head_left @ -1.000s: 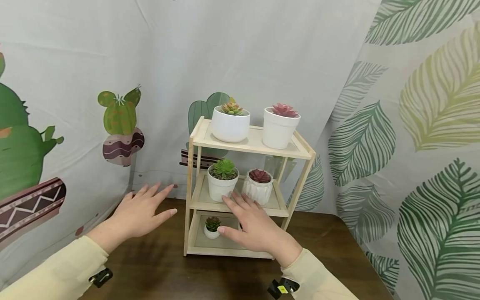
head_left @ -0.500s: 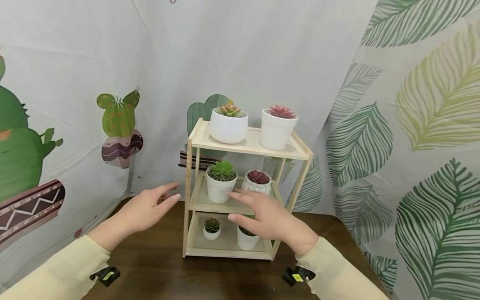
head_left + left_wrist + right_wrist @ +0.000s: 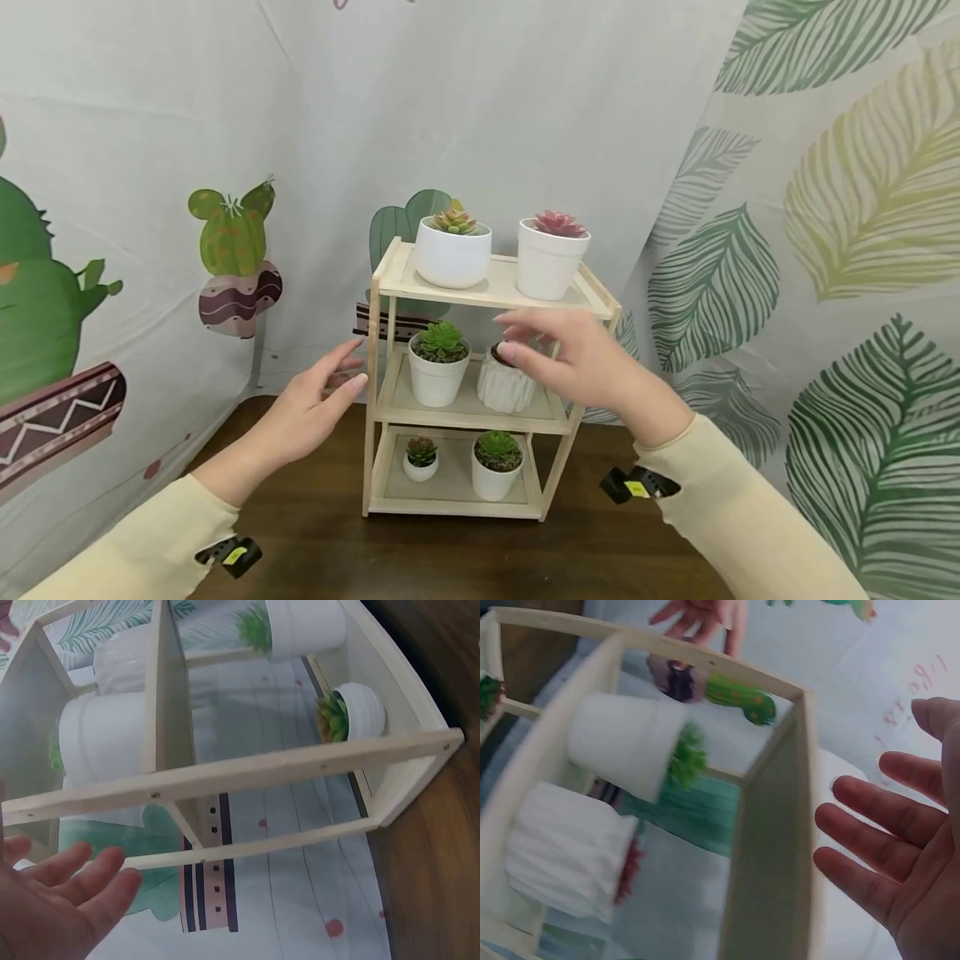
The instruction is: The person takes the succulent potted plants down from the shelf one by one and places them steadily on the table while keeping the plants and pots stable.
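A three-tier wooden shelf (image 3: 495,298) holds several potted succulents. My left hand (image 3: 311,402) holds nothing, its fingertips close to the shelf's left front post. In front of the right side, just below the top board, my empty right hand (image 3: 573,354) overlaps a ribbed white pot (image 3: 504,390) and partly hides its dark red plant. Beside that pot stands a white pot with a bright green succulent (image 3: 441,337). A round white pot (image 3: 452,260) and a tapered white pot with a pink succulent (image 3: 558,223) sit on top. In the right wrist view, the fingers (image 3: 877,840) are spread near the top board.
On the bottom tier are a small white pot (image 3: 421,471) and a larger white pot with a green plant (image 3: 493,483). The shelf stands on a dark wooden table (image 3: 315,533). Behind hangs white cloth (image 3: 525,108) printed with cacti and leaves.
My right hand has risen and moved right, from before the middle tier to just below the top board, uncovering the bottom right pot. My left hand has turned and come nearer the left post.
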`<action>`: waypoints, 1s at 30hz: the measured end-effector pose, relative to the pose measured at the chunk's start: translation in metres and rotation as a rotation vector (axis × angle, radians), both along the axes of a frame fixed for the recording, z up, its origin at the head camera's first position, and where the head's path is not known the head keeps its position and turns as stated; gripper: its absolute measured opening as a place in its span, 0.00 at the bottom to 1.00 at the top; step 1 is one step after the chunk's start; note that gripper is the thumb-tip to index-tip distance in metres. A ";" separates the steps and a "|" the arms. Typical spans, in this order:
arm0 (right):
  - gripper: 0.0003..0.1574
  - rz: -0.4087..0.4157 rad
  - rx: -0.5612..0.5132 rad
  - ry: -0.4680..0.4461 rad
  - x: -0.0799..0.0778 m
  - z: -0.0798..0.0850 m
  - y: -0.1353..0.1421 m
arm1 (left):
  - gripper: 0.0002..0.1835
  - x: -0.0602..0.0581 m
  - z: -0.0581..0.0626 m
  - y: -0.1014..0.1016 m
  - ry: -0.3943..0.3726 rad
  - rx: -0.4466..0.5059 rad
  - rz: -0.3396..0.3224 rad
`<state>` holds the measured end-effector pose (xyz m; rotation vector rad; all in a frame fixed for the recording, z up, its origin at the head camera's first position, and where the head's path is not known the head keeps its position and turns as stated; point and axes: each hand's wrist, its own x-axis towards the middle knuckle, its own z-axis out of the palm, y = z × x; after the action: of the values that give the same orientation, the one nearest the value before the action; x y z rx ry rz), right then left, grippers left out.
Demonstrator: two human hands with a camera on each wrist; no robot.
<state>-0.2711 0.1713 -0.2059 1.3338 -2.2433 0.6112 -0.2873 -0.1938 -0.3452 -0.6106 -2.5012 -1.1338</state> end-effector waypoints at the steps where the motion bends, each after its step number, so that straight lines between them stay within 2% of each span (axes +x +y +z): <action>1: 0.20 0.003 -0.022 0.012 -0.001 0.005 0.002 | 0.33 -0.001 -0.001 0.002 0.003 0.018 -0.005; 5: 0.17 -0.020 -0.114 0.054 -0.005 0.022 0.007 | 0.33 -0.005 -0.008 0.007 0.005 0.061 -0.009; 7: 0.17 -0.069 -0.162 0.066 -0.008 0.031 0.009 | 0.33 -0.006 -0.012 0.008 0.013 0.082 -0.002; 9: 0.18 -0.147 -0.216 0.067 -0.012 0.041 0.012 | 0.33 -0.008 -0.016 0.010 0.025 0.106 0.008; 12: 0.21 -0.305 -0.290 0.057 -0.019 0.054 0.019 | 0.32 -0.009 -0.020 0.014 0.055 0.142 0.017; 16: 0.27 -0.504 -0.338 -0.014 -0.031 0.071 0.028 | 0.30 -0.007 -0.025 0.020 0.070 0.186 0.020; 19: 0.33 -0.587 -0.333 -0.093 -0.038 0.079 0.031 | 0.30 -0.006 -0.028 0.023 0.073 0.222 0.027; 24: 0.37 -0.613 -0.340 -0.253 -0.048 0.086 0.033 | 0.28 -0.006 -0.030 0.028 0.094 0.279 0.045; 30: 0.35 -0.552 -0.402 -0.397 -0.064 0.087 0.035 | 0.25 -0.012 -0.037 0.037 0.137 0.394 0.104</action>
<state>-0.3349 0.2065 -0.1189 0.3907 -2.4577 1.1045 -0.2989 -0.1572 -0.3817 -0.4257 -2.0870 -1.4387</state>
